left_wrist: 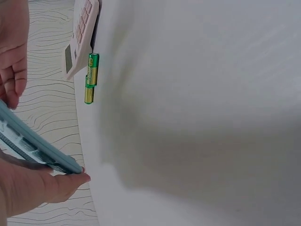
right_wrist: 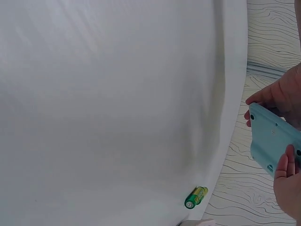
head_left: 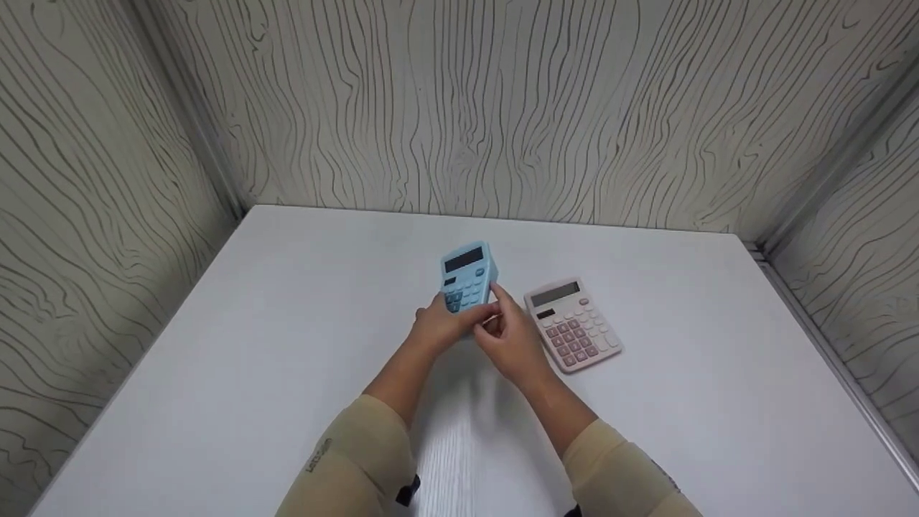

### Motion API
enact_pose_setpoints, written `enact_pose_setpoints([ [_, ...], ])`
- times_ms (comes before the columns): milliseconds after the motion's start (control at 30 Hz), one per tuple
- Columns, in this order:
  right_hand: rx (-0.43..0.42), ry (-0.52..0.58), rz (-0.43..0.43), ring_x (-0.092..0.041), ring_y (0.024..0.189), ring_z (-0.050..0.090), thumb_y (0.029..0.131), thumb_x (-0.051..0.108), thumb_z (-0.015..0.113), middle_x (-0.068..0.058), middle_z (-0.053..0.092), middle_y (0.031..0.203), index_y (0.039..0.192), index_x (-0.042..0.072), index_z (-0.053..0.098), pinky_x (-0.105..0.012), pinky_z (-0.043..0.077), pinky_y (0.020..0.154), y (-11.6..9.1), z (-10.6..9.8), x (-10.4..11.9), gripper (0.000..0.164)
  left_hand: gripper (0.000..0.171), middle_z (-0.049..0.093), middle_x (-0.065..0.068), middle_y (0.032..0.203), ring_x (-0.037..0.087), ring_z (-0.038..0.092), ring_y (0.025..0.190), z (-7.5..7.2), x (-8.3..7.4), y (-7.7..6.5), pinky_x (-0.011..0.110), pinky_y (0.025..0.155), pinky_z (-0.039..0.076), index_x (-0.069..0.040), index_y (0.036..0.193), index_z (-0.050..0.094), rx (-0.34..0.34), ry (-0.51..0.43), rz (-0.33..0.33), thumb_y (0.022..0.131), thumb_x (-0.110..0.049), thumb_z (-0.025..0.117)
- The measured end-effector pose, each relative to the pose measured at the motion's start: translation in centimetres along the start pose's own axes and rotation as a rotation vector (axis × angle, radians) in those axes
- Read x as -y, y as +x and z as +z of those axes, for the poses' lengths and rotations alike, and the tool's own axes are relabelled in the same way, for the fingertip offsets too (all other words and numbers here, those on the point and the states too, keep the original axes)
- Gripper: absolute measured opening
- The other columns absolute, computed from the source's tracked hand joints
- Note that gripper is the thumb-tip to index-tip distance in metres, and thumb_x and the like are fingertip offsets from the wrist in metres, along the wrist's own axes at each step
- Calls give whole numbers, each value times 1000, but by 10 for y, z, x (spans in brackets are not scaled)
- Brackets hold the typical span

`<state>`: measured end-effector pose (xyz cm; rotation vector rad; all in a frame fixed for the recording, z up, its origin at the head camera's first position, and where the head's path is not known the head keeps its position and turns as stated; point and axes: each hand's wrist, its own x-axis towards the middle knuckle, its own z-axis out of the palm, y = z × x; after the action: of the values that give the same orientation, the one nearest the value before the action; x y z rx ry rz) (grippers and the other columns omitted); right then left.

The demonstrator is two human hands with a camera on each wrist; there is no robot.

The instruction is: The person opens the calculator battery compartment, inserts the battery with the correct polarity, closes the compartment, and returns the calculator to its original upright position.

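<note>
A light blue calculator [head_left: 467, 276] is held tilted above the table, its screen and keys facing up towards the head camera. My left hand [head_left: 436, 324] grips its lower left side, thumb laid across the keys. At its lower right is my right hand [head_left: 515, 343], index fingertip by the right edge. In the right wrist view the right hand's fingers [right_wrist: 290, 157] lie fairly straight against the calculator's back [right_wrist: 270, 134]. Beside them on the table rests a pink calculator [head_left: 574, 324], keys up. Green and yellow batteries [left_wrist: 91, 77] lie near it, hidden in the head view.
The white table [head_left: 287, 323] has patterned panels [head_left: 459, 108] behind it and at both sides. Metal corner posts [head_left: 836, 169] stand where the panels meet. Beige sleeves [head_left: 352, 459] cover both forearms.
</note>
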<state>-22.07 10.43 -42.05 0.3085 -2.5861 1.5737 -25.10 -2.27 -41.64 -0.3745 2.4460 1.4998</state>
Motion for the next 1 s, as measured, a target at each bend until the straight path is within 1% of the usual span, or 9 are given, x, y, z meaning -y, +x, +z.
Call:
enact_pose_setpoints([
  [133, 52, 107, -6, -16, 81, 55, 88, 22, 60, -6, 50, 102, 143, 17, 26, -25, 48, 68, 3, -4, -2, 66, 94, 46, 11, 129, 25, 45, 105, -2, -4, -1, 43, 86, 40, -12, 138, 34, 73, -81, -17, 66, -66, 63],
  [233, 79, 207, 13, -20, 86, 58, 91, 22, 55, -9, 47, 106, 143, 15, 25, -29, 49, 77, 1, -12, 7, 61, 94, 45, 10, 131, 26, 44, 108, -4, -6, -3, 45, 91, 38, -14, 140, 31, 126, -120, -31, 68, -67, 61],
  [333, 75, 256, 59, -22, 90, 60, 93, 22, 53, -11, 47, 106, 142, 12, 27, -33, 47, 85, 3, -19, 7, 56, 95, 42, 10, 134, 27, 41, 113, -6, -6, -3, 49, 95, 35, -17, 142, 28, 163, -124, -53, 69, -69, 58],
  [500, 37, 254, 160, -18, 94, 59, 91, 31, 55, -8, 49, 109, 140, 20, 32, -33, 46, 86, 11, -24, -12, 55, 85, 39, 11, 136, 28, 37, 117, -8, -5, -3, 48, 98, 32, -20, 142, 30, 237, -170, -49, 74, -67, 52],
  [567, 32, 242, 195, -18, 99, 57, 90, 33, 56, -7, 50, 113, 139, 23, 32, -35, 45, 88, 12, -26, -14, 56, 81, 41, 11, 134, 27, 38, 117, -9, -3, -3, 46, 98, 34, -19, 138, 37, 261, -218, -42, 74, -67, 52],
  [667, 27, 213, 230, -19, 106, 54, 88, 36, 58, -6, 51, 119, 140, 24, 32, -38, 42, 92, 13, -29, -17, 59, 83, 41, 12, 132, 26, 40, 116, -10, -1, -2, 43, 98, 36, -15, 134, 41, 294, -308, -38, 71, -68, 54],
  [733, 28, 194, 254, -20, 110, 52, 88, 38, 58, -6, 51, 122, 140, 23, 32, -38, 41, 94, 14, -30, -19, 61, 87, 40, 13, 134, 27, 42, 118, -11, 1, -3, 42, 99, 37, -12, 135, 39, 328, -375, -23, 71, -69, 54],
  [867, 35, 189, 284, -21, 116, 49, 85, 41, 60, -7, 51, 126, 141, 20, 31, -40, 38, 97, 15, -30, -22, 66, 97, 29, 16, 143, 30, 36, 126, -13, 3, -3, 44, 101, 33, -10, 143, 22, 419, -463, 21, 72, -70, 50],
  [1000, 56, 181, 309, -23, 122, 45, 83, 48, 61, -6, 51, 129, 142, 20, 29, -43, 36, 99, 14, -29, -24, 73, 97, 24, 16, 146, 32, 31, 131, -13, 3, -4, 48, 102, 30, -13, 145, 14, 501, -529, 83, 74, -70, 47],
])
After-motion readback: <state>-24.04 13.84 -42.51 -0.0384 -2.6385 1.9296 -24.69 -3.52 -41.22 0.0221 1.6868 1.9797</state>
